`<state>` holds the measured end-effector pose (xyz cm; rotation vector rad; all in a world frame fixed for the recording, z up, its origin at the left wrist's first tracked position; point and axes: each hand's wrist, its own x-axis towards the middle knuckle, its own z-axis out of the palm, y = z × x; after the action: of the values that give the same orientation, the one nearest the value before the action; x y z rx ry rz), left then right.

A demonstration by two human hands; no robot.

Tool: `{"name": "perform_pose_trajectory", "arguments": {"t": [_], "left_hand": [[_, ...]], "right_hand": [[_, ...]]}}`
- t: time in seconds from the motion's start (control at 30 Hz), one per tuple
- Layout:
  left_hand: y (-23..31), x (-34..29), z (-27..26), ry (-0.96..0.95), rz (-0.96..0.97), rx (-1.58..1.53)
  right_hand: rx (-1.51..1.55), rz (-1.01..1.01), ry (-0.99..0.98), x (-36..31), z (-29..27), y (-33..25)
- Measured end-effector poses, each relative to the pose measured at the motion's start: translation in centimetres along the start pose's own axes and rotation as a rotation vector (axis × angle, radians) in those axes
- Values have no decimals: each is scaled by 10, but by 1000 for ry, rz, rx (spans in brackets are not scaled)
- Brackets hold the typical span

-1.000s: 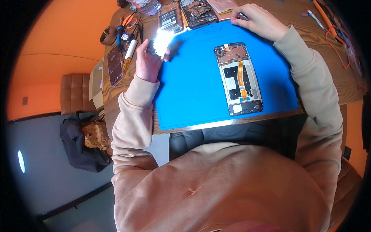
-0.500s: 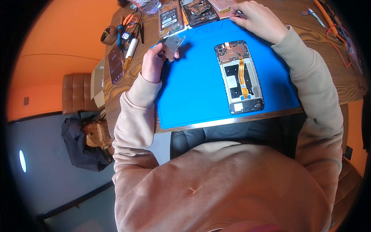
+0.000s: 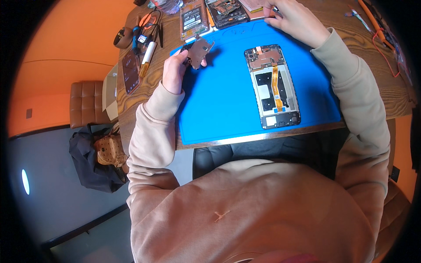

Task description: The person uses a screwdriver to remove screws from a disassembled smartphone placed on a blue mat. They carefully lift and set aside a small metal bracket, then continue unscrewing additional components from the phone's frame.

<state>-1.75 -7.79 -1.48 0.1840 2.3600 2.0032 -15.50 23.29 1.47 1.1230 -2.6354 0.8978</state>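
My left hand (image 3: 174, 68) grips a thin dark and silvery metal cover plate (image 3: 199, 52) by its edge, above the left side of the blue mat (image 3: 215, 101). An opened phone (image 3: 272, 87) lies on the mat to the right, its board showing at the top and an orange flex cable running down its middle. Beyond its top end, at the mat's far edge, is my right hand (image 3: 294, 19). Its fingers are closed round something small and dark that I cannot make out.
Two opened phone bodies, one with a battery (image 3: 193, 19) and one dark with a board (image 3: 228, 12), lie beyond the mat. On the left are a phone (image 3: 131, 73), a white-handled brush (image 3: 148, 57) and cables. An orange-handled tool (image 3: 374, 19) and red wire lie far right.
The metal plate has turned in my left hand and risen slightly, its face now darker. My right hand has shifted a little to the right. The phone stays in place.
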Motion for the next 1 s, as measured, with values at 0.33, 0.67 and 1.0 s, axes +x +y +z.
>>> {"name": "perform_pose_trajectory", "arguments": {"t": [0.33,0.67,1.0], "left_hand": [[4,21,24,-46,119,20],[14,5,38,-138,97,200],[7,13,27,-73,255,120]], "right_hand": [[148,-11,-31,10,8,-1],[635,-232,-245,-4,35,-34],[393,92,206,27,-14,42]]}}
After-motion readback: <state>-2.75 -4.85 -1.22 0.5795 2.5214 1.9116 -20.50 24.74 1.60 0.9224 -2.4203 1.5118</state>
